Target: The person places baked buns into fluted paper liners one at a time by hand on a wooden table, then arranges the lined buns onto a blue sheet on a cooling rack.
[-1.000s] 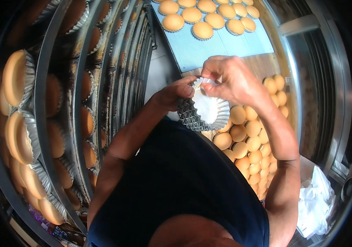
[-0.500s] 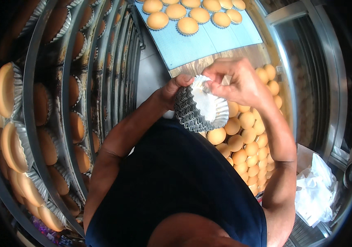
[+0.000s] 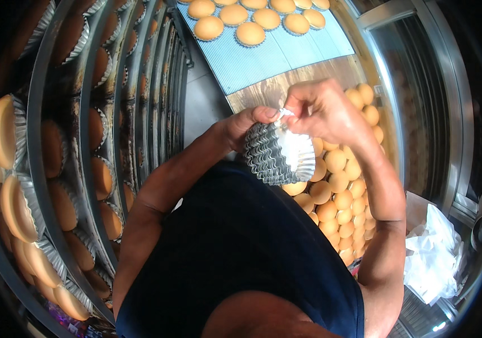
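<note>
A stack of fluted metal baking tins [image 3: 266, 155] hangs tilted in front of my chest, nested one in another. My left hand [image 3: 246, 125] grips its upper left edge, the thumb lying along the top rim. At the same rim my right hand [image 3: 322, 112] is closed in a pinch, with a small white piece like a paper liner's edge between thumb and fingers. Inside the front tin the surface shows bright white [image 3: 294, 149]; whether that is paper or shining metal is hard to make out.
Metal racks [image 3: 86, 112] of round cakes in fluted tins stand at left. Ahead, more cakes [image 3: 250, 34] sit on a blue ribbed mat [image 3: 269, 65] over a wooden surface [image 3: 263, 93]. Many round golden cakes [image 3: 337, 181] lie below my right arm. White plastic bags [image 3: 432, 256] lie at far right.
The stack has turned slightly, so less of the white inside shows. My left thumb has moved right along the rim, closer to my right fingers, which still pinch there.
</note>
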`<state>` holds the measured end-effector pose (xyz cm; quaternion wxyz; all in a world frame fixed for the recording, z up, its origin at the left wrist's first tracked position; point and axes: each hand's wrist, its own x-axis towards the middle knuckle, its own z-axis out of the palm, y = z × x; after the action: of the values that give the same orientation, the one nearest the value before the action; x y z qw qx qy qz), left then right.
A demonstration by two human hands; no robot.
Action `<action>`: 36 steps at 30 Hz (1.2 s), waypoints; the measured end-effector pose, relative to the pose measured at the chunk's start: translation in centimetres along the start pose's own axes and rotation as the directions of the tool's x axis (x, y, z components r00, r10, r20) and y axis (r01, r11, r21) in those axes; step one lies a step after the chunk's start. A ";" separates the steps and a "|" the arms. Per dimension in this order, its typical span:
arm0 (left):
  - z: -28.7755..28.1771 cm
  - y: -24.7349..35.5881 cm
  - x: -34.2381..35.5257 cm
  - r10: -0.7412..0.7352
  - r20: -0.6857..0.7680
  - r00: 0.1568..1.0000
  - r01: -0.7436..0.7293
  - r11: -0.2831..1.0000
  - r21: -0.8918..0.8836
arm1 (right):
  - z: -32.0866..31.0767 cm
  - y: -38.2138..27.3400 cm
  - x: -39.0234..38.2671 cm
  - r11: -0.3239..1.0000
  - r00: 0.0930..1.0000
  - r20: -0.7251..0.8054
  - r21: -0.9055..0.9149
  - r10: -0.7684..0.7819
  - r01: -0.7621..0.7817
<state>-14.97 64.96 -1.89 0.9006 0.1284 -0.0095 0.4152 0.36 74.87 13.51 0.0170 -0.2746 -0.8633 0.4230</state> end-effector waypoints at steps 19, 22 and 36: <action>0.7 -0.2 0.0 -0.040 -0.025 0.999 0.039 0.999 -0.023 | -0.5 -0.1 -0.5 0.982 0.989 0.086 0.133 0.120 -0.131; -0.2 0.1 0.2 -0.045 0.019 0.999 0.045 0.999 0.008 | 0.1 -0.1 -0.3 0.984 0.986 0.074 0.096 0.146 -0.153; -1.3 -0.4 -0.5 0.005 0.035 0.999 -0.002 0.996 -0.091 | 0.2 -0.4 -0.1 0.984 0.989 -0.017 -0.108 -0.144 0.142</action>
<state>-15.18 64.65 -3.33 0.9045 0.0947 -0.0445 0.4135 0.18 74.49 13.71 0.0434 -0.2177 -0.9019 0.3707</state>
